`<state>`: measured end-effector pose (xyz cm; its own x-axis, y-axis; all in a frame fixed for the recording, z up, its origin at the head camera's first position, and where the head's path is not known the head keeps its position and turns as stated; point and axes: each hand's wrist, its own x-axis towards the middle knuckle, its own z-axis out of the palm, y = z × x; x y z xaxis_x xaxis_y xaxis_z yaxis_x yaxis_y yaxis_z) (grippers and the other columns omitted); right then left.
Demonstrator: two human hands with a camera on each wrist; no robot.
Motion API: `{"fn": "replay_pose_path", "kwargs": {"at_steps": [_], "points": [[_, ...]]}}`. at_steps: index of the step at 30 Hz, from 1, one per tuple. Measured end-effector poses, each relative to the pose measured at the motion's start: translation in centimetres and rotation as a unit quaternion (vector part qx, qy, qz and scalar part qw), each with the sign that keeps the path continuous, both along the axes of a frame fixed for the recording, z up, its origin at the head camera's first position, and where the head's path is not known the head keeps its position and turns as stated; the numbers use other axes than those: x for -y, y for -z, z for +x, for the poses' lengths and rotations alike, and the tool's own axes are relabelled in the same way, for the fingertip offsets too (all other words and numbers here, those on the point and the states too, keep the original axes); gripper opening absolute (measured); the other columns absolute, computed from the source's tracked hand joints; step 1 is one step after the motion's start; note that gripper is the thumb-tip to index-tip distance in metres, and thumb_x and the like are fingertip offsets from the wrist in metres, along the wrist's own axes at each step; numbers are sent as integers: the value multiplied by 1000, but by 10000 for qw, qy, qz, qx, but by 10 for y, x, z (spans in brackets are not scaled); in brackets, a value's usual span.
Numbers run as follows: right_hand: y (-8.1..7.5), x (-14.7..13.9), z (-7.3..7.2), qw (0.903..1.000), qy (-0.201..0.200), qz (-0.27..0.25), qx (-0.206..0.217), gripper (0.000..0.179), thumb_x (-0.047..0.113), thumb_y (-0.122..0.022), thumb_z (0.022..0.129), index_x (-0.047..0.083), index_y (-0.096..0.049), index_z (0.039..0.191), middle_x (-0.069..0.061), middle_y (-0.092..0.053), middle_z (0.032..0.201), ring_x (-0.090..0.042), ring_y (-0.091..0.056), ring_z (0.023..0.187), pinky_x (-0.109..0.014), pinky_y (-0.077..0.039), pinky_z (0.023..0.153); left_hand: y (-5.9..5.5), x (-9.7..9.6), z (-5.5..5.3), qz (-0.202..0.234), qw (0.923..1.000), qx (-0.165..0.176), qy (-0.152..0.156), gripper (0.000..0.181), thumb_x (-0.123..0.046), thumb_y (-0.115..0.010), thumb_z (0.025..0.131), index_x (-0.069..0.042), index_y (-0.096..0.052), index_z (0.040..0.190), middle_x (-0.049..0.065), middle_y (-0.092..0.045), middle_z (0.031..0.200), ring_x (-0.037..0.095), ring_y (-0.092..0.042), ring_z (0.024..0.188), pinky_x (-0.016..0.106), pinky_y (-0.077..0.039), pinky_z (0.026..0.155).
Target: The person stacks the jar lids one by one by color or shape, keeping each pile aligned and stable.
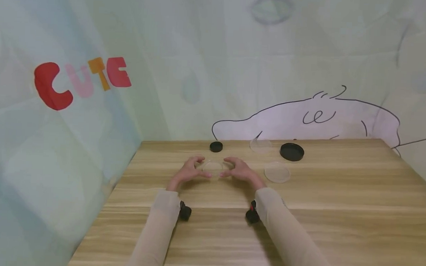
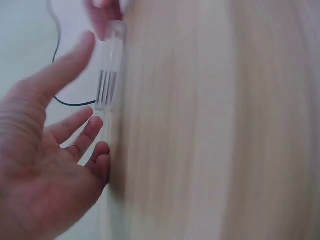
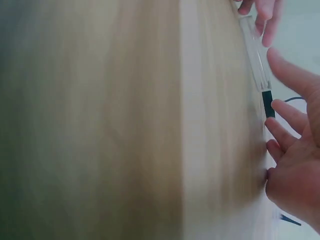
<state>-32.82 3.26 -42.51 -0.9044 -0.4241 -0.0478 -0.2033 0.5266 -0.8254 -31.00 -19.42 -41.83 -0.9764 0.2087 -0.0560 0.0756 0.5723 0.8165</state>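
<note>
A shallow clear round dish (image 1: 213, 168) lies on the wooden table between my two hands. On its left, my left hand (image 1: 190, 171) curves around the side with thumb and fingers spread apart. The right hand (image 1: 240, 170) mirrors it from the other side. Seen edge-on in the left wrist view, the dish (image 2: 112, 65) stands beyond the parted thumb and fingertips. In the right wrist view, the right hand (image 3: 295, 145) has its little-finger side low by the tabletop, and its loosely bent fingers do not close on the dish (image 3: 256, 55).
Behind the hands sits a small black round dish (image 1: 216, 147). A larger black round dish (image 1: 291, 152) is at the back right. Two more clear discs, one near the back edge (image 1: 261, 146) and one nearer (image 1: 277, 172), lie right of the hands. A printed cloth (image 1: 187, 61) hangs behind the table.
</note>
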Motion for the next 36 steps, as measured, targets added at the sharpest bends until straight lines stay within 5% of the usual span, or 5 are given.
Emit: {"fn": "replay_pose_path", "kwargs": {"at_steps": [7,13,19,28,36], "points": [[10,8,-2,9977,234,380,-517,67,29,-77,82,8,-51,140,-18,-38,154,-39,-31,144,-54,-20,119,10,5,1,504,9983,62,-282,76,-14,-80,77,-1,-44,143,20,-49,134,30,-42,115,42,-36,100],[13,12,6,9939,348,759,-722,64,34,-76,83,12,-55,138,-17,-40,153,-39,-33,143,-56,-20,118,20,3,3,171,9992,-350,-23,62,-12,-81,76,5,-57,130,23,-54,127,35,-46,122,50,-36,110],[11,12,7,9919,564,752,-854,61,32,-77,82,12,-57,136,-17,-41,153,-40,-34,142,-56,-22,117,19,-2,4,-159,9984,-499,-225,62,-17,-81,77,3,-57,131,21,-53,126,35,-47,121,51,-37,108],[10,9,4,9965,525,375,-530,62,31,-75,84,14,-53,140,-16,-38,155,-39,-30,144,-55,-18,119,16,-2,5,193,9991,-135,-347,68,-21,-79,80,-2,-50,139,18,-54,131,30,-46,116,42,-39,100],[2,11,0,9982,360,-454,119,66,23,-73,87,13,-45,146,-15,-40,154,-34,-32,145,-49,-23,120,18,-1,6,455,9976,-241,-465,65,-20,-79,80,-6,-52,138,18,-57,128,28,-48,110,35,-39,93]]}}
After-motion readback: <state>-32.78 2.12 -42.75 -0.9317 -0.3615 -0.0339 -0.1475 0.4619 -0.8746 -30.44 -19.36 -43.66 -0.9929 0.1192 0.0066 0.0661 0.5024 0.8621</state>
